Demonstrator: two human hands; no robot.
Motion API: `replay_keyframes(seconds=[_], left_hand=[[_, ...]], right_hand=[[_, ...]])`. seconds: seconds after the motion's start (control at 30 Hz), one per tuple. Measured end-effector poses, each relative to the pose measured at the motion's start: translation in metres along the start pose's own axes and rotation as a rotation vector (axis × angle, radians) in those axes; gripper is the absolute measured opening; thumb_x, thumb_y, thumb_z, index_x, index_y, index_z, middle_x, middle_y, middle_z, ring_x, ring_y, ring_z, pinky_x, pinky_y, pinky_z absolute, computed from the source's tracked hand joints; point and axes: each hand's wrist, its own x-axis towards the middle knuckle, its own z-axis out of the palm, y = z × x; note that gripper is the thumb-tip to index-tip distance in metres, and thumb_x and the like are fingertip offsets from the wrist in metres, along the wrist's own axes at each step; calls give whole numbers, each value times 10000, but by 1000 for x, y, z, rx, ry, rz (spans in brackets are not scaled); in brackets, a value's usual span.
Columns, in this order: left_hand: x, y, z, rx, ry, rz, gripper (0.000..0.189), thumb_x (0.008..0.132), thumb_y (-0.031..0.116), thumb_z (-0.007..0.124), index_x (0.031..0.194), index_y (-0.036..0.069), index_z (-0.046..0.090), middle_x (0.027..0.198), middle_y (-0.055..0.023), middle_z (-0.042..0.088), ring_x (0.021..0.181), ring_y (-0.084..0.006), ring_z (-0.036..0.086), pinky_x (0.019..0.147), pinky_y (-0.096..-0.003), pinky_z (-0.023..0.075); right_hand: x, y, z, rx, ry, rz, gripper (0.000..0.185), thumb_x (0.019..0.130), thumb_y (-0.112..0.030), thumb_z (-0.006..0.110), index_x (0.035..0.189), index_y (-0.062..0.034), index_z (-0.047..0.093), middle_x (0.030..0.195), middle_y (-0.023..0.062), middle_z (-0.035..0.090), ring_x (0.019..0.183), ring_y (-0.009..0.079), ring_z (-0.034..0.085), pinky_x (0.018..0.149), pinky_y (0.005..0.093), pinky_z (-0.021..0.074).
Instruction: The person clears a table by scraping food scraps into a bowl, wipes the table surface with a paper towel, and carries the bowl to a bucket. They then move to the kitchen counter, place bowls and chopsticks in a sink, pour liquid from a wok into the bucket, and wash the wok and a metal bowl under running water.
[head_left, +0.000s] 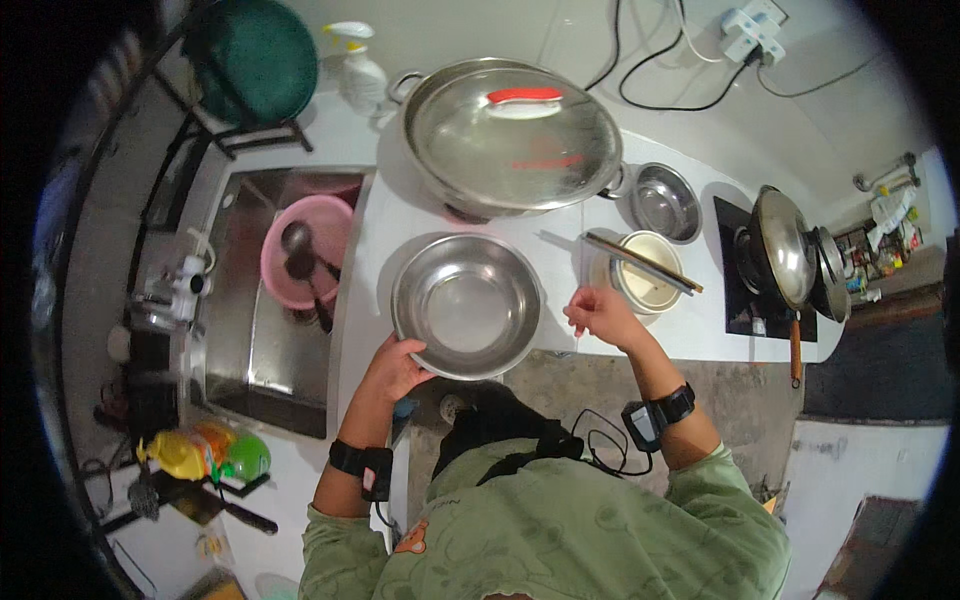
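A wide stainless-steel basin (469, 311) stands at the front edge of the white counter, and nothing shows inside it. My left hand (397, 366) grips its lower left rim, thumb on top and fingers underneath. Between the basin and some stacked cream bowls (649, 289) is my right hand (600, 316), its fingers loosely curled and apart, with nothing visible in them. A bundle of chopsticks (641, 262) lies across the top bowl. Behind the basin sits a large steel pan (442, 191) under a glass lid (480, 142) with a red handle.
Left is a steel sink (240, 345) holding a pink basin (274, 259) with ladles (298, 240). A small steel bowl (665, 202) stands behind the cream bowls. Right, a lidded wok (784, 247) sits on a black stove (727, 300), its wooden handle (796, 349) jutting forward. A spray bottle (364, 82) stands behind.
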Motion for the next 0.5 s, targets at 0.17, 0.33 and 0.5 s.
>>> replay_keyframes(seconds=[0.17,0.33,0.5], left_hand=[[51,3,24,89,7,-93,572,766,0,493,1288,110,286,1177,-118,455,1043,-285,511,866,-496,451],[81,-2,44,142,46,-149,563,765,-4,493,1283,105,300,1166,-114,463,1034,-274,517,848,-480,462],[90,-2,51,193,87,-148,575,755,-5,500,1284,99,299,1175,-107,460,1033,-272,516,832,-478,465]], right_hand=[[-20,31,-64,-29,232,47,159,821,-109,564,730,20,550,607,68,576,501,116,548,463,238,455],[-22,49,-106,-368,614,-217,107,737,-75,635,781,-12,560,678,69,576,564,154,548,521,266,453],[-3,66,-140,-564,832,-349,135,703,-37,646,825,-8,596,777,81,593,623,161,554,579,267,453]])
